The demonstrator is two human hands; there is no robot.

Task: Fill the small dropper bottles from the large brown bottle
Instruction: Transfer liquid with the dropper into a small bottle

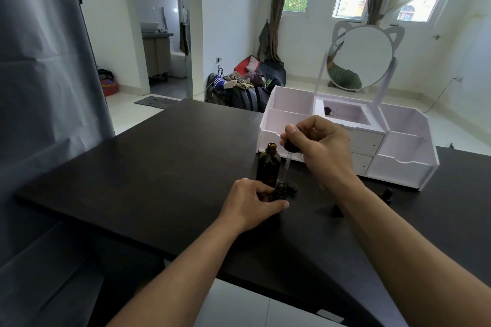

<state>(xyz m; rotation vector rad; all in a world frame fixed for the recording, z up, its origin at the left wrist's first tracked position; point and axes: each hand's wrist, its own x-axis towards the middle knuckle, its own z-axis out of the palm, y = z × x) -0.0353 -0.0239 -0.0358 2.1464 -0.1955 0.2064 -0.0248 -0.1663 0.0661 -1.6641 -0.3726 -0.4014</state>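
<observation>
Brown glass, uncapped, the large bottle stands on the dark table just in front of a white organiser with a round mirror. Spillage looks the main hazard: the dropper hangs tilted, its glass tip low beside the small bottles, and a squeeze before the tip meets a neck would put liquid on the table; a nudge could also topple the tall open bottle. The right hand is raised, wrist bent, thumb and fingers pinching the dropper's black bulb. The left hand rests low on the table, fingers curled around a small bottle, steadying it. Loose caps lie near the right forearm.
</observation>
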